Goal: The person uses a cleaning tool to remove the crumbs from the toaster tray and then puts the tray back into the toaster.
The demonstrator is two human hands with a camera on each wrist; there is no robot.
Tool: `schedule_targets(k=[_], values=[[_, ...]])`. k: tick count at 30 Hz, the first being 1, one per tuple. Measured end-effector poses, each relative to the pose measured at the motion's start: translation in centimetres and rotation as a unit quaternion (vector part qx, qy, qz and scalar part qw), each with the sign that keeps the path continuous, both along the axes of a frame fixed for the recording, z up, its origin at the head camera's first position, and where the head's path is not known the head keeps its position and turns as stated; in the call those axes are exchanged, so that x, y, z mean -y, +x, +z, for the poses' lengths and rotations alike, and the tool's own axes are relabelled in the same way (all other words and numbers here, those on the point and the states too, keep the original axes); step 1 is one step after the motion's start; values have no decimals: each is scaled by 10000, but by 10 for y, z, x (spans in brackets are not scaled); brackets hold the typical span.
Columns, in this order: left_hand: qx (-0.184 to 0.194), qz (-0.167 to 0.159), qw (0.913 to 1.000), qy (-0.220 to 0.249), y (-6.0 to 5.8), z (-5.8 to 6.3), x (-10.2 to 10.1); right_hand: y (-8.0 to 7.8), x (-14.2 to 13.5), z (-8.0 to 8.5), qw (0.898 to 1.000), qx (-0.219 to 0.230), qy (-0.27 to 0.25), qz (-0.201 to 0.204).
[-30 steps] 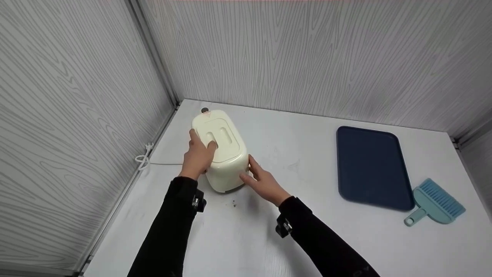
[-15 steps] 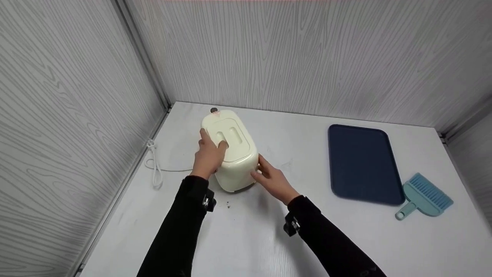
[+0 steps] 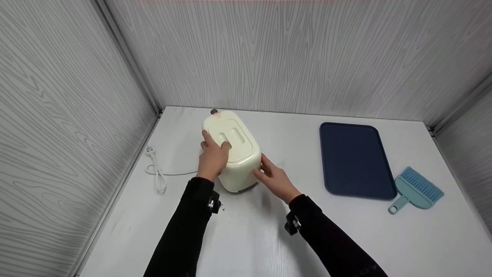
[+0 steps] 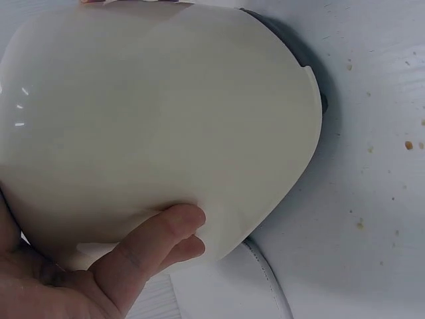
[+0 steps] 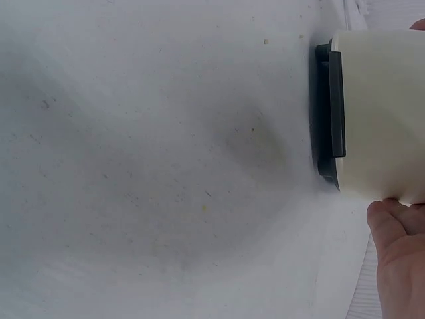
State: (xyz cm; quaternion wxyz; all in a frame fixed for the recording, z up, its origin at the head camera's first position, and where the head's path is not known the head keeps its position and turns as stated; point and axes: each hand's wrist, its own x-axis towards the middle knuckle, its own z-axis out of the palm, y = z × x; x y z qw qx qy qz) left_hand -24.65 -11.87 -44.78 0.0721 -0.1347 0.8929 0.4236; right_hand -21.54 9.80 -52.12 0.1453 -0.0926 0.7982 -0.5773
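A cream toaster (image 3: 240, 173), its lid marked by two long recesses, stands at an angle on the white table in the head view. My left hand (image 3: 213, 157) grips its left side, with the thumb at a recess on the lid. In the left wrist view, fingertips (image 4: 182, 222) press against the glossy side. My right hand (image 3: 275, 181) holds the near right corner, thumb and fingers spread around it. A dark strip (image 5: 337, 103) along the toaster's bottom edge shows in the right wrist view. A brown knob (image 3: 214, 111) sticks out at the far end.
A white cord with a plug (image 3: 150, 151) lies left of the toaster, by the side wall. Toward the right are a navy tray (image 3: 357, 161) and a light-blue brush with dustpan (image 3: 417, 188). Brown crumbs (image 4: 408, 145) dot the table. Grey wood-grain walls (image 3: 246, 57) enclose it.
Both hands have shifted the toaster to the right, away from the crumbs in front of it. Its cord has been drawn along and now lies differently. The head view has turned slightly.
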Motion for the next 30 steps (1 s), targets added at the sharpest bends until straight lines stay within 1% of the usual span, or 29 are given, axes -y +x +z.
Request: schedule_targets(k=[9,19,26,30], values=[[-87,50,9998,-155,-1,-1,1,0,4,2,9999,-77,108,-49],[-111,105,9996,-219,4,0,6,4,9,2,9997,-98,212,3],[-163,-50,9990,-408,9,2,11,6,13,2,9997,-156,147,81],[-230,-99,9983,-519,11,3,13,7,16,3,9997,-159,155,46]])
